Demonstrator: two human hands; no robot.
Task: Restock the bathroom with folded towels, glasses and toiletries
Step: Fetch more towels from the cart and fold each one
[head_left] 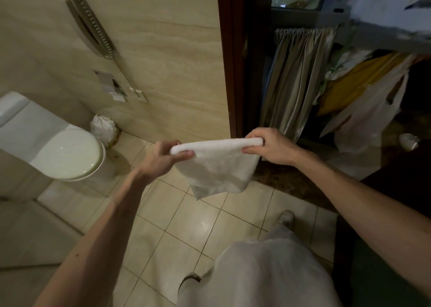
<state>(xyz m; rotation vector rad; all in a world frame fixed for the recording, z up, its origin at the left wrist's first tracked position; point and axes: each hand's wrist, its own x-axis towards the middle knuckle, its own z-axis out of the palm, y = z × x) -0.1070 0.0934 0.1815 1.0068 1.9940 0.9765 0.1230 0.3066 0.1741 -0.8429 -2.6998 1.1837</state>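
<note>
Hands gripped a small white terry towel (217, 164) by its folded top edge, left hand (163, 158) pinching the left end, right hand (270, 145) the right end. The towel hung in the air above the beige tiled floor (186, 232), near a white toilet (67, 152).

Left hand (161, 157) and right hand (268, 145) pinch a folded white towel (217, 166) over the tiled floor (210, 225).
</note>
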